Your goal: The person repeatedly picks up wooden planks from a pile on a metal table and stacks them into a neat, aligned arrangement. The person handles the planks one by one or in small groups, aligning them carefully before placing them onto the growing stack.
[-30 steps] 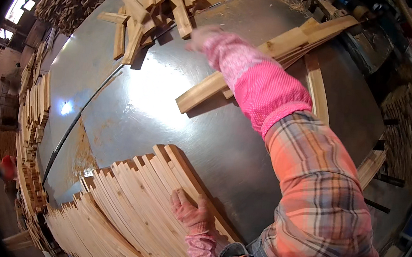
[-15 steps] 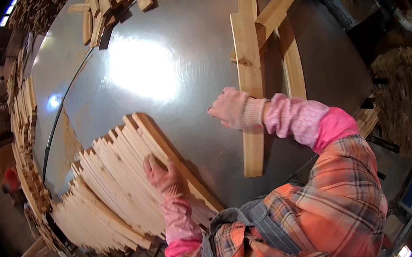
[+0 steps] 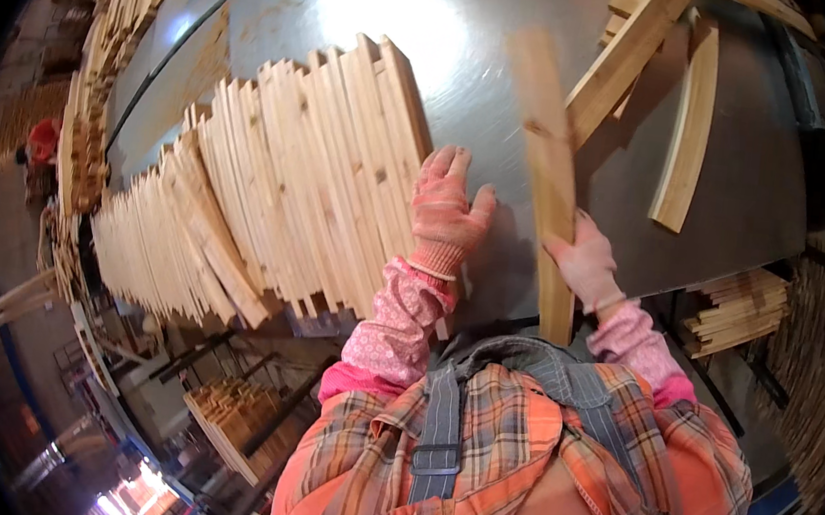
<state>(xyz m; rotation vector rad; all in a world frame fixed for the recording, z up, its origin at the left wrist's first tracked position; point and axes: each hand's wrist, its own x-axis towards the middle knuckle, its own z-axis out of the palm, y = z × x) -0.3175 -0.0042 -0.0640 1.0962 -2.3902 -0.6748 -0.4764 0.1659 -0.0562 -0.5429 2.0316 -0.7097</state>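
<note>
The right hand point(image 3: 588, 261) grips a wooden board point(image 3: 550, 161) stretching forward from its fingers, apparently for lining up, while left of that grip the open left hand point(image 3: 448, 211) lies by a row of strips point(image 3: 314, 147), so placing seems to call for careful alignment.

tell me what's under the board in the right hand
Grey metal tabletop shows on both sides of the board; what lies directly beneath it is covered.

Slats point(image 3: 287, 159) left of board point(image 3: 548, 176)
</note>
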